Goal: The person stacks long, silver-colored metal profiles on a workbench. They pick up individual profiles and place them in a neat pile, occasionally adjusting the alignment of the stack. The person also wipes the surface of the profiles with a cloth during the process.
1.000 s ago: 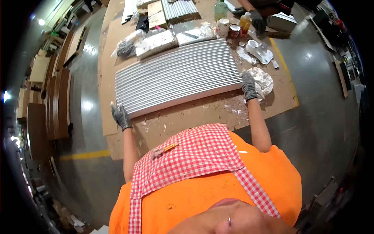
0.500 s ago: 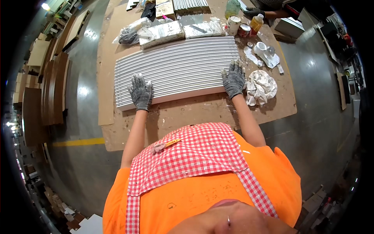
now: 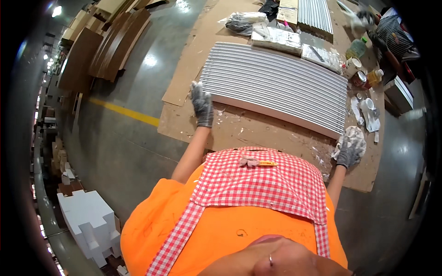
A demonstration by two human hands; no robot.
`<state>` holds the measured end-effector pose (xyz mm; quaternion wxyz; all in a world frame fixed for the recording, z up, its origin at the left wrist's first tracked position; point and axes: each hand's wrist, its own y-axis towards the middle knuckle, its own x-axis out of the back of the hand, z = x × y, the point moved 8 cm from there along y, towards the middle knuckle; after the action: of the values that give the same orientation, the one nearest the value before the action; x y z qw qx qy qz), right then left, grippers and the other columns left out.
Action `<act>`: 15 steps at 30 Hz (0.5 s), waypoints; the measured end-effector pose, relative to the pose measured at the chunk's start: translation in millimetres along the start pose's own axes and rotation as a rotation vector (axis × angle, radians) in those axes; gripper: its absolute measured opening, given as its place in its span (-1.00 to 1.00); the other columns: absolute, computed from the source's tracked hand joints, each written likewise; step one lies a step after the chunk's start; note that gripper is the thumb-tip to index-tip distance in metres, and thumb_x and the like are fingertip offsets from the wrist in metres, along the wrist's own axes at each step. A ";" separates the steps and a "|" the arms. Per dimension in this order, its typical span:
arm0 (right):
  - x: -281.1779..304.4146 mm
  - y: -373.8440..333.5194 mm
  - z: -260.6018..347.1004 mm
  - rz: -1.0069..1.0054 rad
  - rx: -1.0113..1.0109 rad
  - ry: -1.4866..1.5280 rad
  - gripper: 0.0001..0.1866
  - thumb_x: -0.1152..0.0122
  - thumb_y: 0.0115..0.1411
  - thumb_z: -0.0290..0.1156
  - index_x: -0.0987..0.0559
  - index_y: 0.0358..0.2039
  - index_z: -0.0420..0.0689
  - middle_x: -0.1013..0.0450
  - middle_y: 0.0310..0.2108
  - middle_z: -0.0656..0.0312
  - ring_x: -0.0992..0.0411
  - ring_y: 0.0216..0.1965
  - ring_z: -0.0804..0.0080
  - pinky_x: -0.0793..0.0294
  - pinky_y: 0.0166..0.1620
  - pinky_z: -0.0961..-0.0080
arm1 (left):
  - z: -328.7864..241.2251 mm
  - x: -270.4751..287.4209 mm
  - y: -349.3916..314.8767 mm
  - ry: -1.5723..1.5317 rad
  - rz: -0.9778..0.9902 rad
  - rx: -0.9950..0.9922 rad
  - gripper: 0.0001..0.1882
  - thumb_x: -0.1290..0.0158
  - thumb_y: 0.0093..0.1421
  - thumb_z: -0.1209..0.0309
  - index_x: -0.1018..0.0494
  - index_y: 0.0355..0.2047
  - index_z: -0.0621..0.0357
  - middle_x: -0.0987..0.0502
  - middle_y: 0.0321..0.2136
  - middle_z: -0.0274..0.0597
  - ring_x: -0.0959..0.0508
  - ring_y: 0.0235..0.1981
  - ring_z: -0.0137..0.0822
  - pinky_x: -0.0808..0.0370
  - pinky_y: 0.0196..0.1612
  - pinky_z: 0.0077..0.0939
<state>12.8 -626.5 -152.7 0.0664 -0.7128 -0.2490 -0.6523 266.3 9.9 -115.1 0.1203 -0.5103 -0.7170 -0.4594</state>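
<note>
- A worker's left hand (image 3: 201, 106), gloved, fingers extended and unclenched, rests by the near left corner of a ribbed panel (image 3: 276, 87); firm contact cannot be confirmed.
- The gloved right hand (image 3: 349, 154) overlaps a crumpled cloth (image 3: 357, 137) at the near right corner; whether it grips cloth or panel is unclear.
- The panel lies ribs up on a brown tabletop (image 3: 253, 128).
- A shove away could jam it against the white-smeared block (image 3: 277, 38) just beyond.
- A swing rightward could topple the white can (image 3: 351, 67) or yellow bottle (image 3: 375, 76).
- Soiled gloves could smudge the ribs.
</note>
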 end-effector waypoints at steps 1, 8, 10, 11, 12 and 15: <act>-18.5 0.6 2.6 0.137 0.058 0.032 -0.33 0.13 0.20 0.27 -0.29 0.26 0.28 0.00 0.37 0.12 0.06 0.37 0.10 0.01 0.31 0.06 | 17.8 15.5 -9.3 -0.004 -0.036 0.043 -0.41 0.17 0.33 0.10 -0.18 0.26 0.17 -0.01 0.35 0.01 0.06 0.38 -0.06 0.27 0.37 -0.08; -50.7 49.0 -11.1 0.082 0.331 1.093 -0.45 0.10 0.15 -0.67 -0.29 0.21 -0.28 -0.37 0.12 0.07 -0.33 0.13 0.38 -0.33 0.13 0.57 | 153.9 132.2 -25.5 0.094 -0.523 0.452 -0.55 0.10 0.23 0.51 -0.31 0.14 0.32 -0.07 0.31 0.11 -0.04 0.35 -0.05 0.08 0.36 -0.26; -59.8 58.5 -21.5 0.184 -0.188 1.872 -0.57 -0.02 0.24 -0.27 -0.47 0.07 -0.20 -0.43 0.05 0.10 -0.50 -0.10 0.30 -0.54 -0.11 0.43 | 200.4 171.4 -43.9 0.270 -0.589 0.572 -0.56 0.08 0.21 0.47 -0.34 0.10 0.31 -0.08 0.29 0.16 -0.12 0.31 0.00 -0.05 0.31 -0.22; -4.0 52.9 5.9 0.272 -0.040 2.308 -0.55 0.01 0.25 -0.29 -0.41 0.11 -0.20 -0.40 0.06 0.00 -0.53 -0.21 0.27 -0.58 -0.28 0.40 | 217.6 191.8 -57.7 0.472 -0.558 0.634 -0.56 0.06 0.21 0.41 -0.35 0.09 0.31 -0.10 0.28 0.17 -0.18 0.28 0.02 -0.14 0.28 -0.20; 21.9 54.5 6.9 0.330 0.034 2.436 -0.54 0.02 0.26 -0.28 -0.40 0.12 -0.20 -0.38 0.08 0.00 -0.51 -0.18 0.27 -0.58 -0.27 0.40 | 227.0 192.8 -61.8 0.503 -0.494 0.736 -0.55 0.07 0.21 0.34 -0.35 0.08 0.31 -0.16 0.24 0.17 -0.25 0.23 0.03 -0.20 0.23 -0.18; 48.1 82.9 12.6 0.373 0.160 2.424 -0.51 0.04 0.28 -0.24 -0.35 0.16 -0.20 -0.31 0.13 -0.01 -0.47 -0.09 0.26 -0.58 -0.23 0.40 | 256.8 187.3 -80.5 0.575 -0.300 1.039 -0.48 0.11 0.24 0.12 -0.38 0.04 0.28 -0.36 0.10 0.16 -0.42 0.07 0.05 -0.37 0.08 -0.12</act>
<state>62.0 -680.2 -89.1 0.3905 0.3353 0.0402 -0.8564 190.2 322.3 -179.1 0.4760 -0.1339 -0.8501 -0.1811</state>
